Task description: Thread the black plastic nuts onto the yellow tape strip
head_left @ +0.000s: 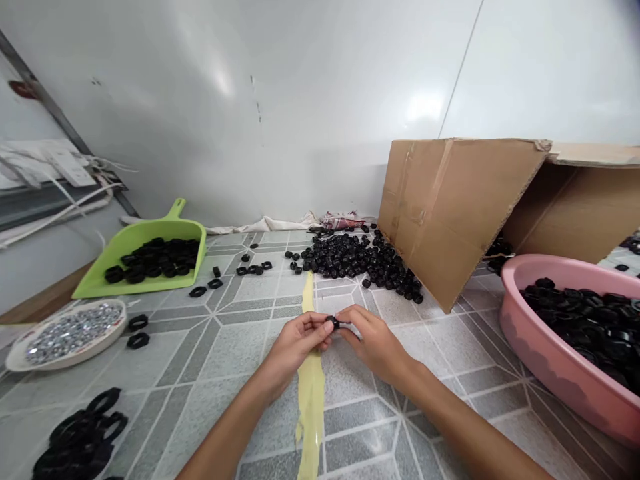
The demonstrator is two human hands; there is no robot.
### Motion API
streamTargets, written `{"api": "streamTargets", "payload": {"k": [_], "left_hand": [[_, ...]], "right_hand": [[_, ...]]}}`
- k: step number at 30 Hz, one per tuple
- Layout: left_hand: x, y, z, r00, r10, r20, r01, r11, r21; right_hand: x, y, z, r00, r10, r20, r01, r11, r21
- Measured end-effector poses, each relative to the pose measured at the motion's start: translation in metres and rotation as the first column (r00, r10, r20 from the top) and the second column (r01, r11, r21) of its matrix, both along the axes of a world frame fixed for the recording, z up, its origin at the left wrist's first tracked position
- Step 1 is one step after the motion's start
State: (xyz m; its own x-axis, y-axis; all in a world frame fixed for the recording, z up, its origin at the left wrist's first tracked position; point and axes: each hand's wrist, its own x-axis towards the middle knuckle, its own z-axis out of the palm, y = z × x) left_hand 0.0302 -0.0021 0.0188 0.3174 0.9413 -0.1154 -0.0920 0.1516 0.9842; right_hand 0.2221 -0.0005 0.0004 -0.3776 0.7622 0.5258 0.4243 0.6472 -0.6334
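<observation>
Both hands meet over a yellow tape strip (311,400) on the patterned tabletop. A small black round part (333,323) is pinched between them. My left hand (300,339) grips it from the left with thumb and fingers. From the right, the thumb and fingertips of my right hand (369,335) close on the same part. Its finer shape is too small to make out. Beyond the hands lies a heap of similar small black parts (345,255), spread against the cardboard.
A green dustpan (187,227) with black rings stands at left, near a white dish (15,360) of shiny metal pieces. Loose black rings (80,433) lie front left. A cardboard box (450,207) and a pink basin (530,333) of black parts occupy the right. A wall (310,120) closes the back.
</observation>
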Motion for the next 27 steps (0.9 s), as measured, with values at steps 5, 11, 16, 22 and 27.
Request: {"api": "streamTargets", "payload": {"k": [5, 11, 16, 22, 27], "left_hand": [[-0.002, -0.001, -0.003, 0.999, 0.023, 0.025, -0.023, 1.0, -0.006], [-0.001, 0.001, -0.007, 0.996, 0.072, 0.05, -0.07, 0.996, -0.052], [0.001, 0.0, -0.005, 0.994, 0.099, 0.042, -0.096, 0.993, -0.067], [0.003, -0.001, -0.003, 0.998, 0.052, 0.032, -0.05, 0.997, -0.061], [0.001, -0.001, 0.0, 1.0, 0.003, -0.016, -0.003, 1.0, -0.014]], "right_hand": [[-0.003, 0.004, 0.005, 0.963, -0.003, -0.27, -0.093, 0.936, -0.341], [-0.006, 0.006, 0.003, 0.912, -0.074, -0.404, -0.14, 0.868, -0.477], [-0.012, -0.002, 0.002, 0.919, -0.103, -0.38, -0.061, 0.916, -0.397], [-0.011, -0.003, 0.002, 0.944, -0.069, -0.324, -0.017, 0.967, -0.255], [-0.009, -0.005, 0.003, 0.971, -0.058, -0.233, 0.024, 0.989, -0.144]]}}
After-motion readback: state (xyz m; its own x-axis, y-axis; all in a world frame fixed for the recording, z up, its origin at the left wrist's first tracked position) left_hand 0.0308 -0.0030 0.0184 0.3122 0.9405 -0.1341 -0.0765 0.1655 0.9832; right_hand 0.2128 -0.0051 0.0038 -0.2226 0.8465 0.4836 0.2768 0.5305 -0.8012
